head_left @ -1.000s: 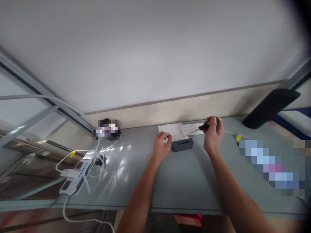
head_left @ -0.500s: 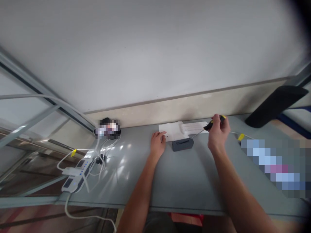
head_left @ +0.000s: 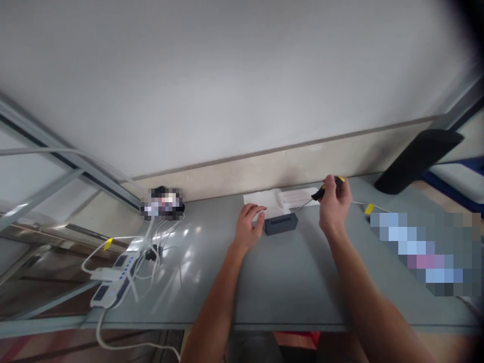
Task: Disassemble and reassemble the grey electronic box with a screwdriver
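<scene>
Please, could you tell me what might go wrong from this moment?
The screwdriver in the right hand slants down toward the dark vented box; it could slip and scratch that box. The left hand is close by the box's end, so a slip might jab it. White paper lies behind the box, where the tip could perhaps tear it.

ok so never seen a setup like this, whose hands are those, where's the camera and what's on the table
No machine here: these are a person's own bare hands, seen by one camera worn on the head, looking forward and down. The right hand grips a black-and-yellow screwdriver, its tip near a dark grey slotted box; whether they touch is unclear. The left hand is beside the box's left end. White paper lies behind the box on the grey table. Further left is a white power strip with cables.
</scene>
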The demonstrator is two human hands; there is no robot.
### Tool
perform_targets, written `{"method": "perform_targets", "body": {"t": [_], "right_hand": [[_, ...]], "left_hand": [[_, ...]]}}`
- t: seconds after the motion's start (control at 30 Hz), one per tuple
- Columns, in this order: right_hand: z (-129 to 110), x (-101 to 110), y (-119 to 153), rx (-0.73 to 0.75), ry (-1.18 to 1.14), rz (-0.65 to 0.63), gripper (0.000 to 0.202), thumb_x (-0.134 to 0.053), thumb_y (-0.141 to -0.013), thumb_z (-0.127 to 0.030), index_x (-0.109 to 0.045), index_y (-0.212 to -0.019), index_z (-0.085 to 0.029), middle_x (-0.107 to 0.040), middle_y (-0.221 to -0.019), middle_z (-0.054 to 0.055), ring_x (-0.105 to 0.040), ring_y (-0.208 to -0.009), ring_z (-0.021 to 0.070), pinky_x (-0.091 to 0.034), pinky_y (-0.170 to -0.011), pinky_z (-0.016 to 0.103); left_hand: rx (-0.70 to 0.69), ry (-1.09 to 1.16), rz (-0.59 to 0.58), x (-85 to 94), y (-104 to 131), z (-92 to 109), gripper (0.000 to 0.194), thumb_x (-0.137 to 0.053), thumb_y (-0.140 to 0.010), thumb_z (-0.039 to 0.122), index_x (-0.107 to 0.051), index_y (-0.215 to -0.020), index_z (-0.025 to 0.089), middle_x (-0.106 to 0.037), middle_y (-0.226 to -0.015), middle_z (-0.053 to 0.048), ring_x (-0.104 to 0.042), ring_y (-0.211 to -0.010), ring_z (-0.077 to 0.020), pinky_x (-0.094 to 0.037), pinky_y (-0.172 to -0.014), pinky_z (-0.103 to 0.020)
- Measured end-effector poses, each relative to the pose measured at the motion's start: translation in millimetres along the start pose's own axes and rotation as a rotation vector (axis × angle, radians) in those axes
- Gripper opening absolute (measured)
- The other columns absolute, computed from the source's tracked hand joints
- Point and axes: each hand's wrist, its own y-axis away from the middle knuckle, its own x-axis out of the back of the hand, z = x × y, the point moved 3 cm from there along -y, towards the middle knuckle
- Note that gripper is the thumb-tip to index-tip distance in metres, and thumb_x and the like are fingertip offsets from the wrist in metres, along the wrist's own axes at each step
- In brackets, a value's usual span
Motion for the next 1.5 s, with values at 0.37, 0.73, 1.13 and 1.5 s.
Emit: {"method": "perform_targets", "body": {"t": [0.37,0.73,1.13,1.5], "right_hand": [[4,0,-1,-0.001,-0.004,-0.004,0.040,-0.063,-0.090,-0.060,-0.059,-0.085,-0.021,-0.049,-0.074,-0.003,-0.045,-0.064,0.0112,-0.039,-0.056,0.022],[-8,-2,4,0.048,0.018,-0.027,0.039,-0.064,-0.089,-0.059,-0.060,-0.086,-0.021,-0.048,-0.072,-0.004,-0.044,-0.063,0.0108,-0.036,-0.053,0.021],[-27,-4,9,0.099,0.026,-0.152,0.035,-0.062,-0.092,-0.057,-0.066,-0.095,-0.022,-0.050,-0.074,-0.003,-0.046,-0.062,0.0109,-0.038,-0.053,0.023],[-41,-14,34,0.286,0.165,-0.410,0.027,-0.059,-0.096,-0.046,-0.069,-0.104,-0.023,-0.061,-0.081,0.000,-0.055,-0.064,0.0132,-0.044,-0.059,0.028]], "left_hand": [[-0.121,0.022,-0.165,-17.7,4,20,0.029,-0.063,-0.097,0.040,-0.068,-0.118,0.021,-0.068,-0.107,-0.010,-0.065,-0.101,-0.0233,-0.055,-0.094,-0.041],[-0.145,0.006,-0.166,-18.2,5,22,0.027,-0.063,-0.097,0.039,-0.067,-0.116,0.020,-0.070,-0.104,-0.010,-0.066,-0.097,-0.0236,-0.056,-0.090,-0.041],[-0.125,0.009,-0.168,-18.6,5,21,0.029,-0.065,-0.097,0.042,-0.068,-0.116,0.021,-0.072,-0.104,-0.009,-0.068,-0.098,-0.0236,-0.057,-0.093,-0.041],[-0.103,0.012,-0.194,-22.2,6,16,0.033,-0.063,-0.098,0.047,-0.068,-0.119,0.021,-0.073,-0.108,-0.010,-0.068,-0.103,-0.0250,-0.056,-0.097,-0.044]]}}
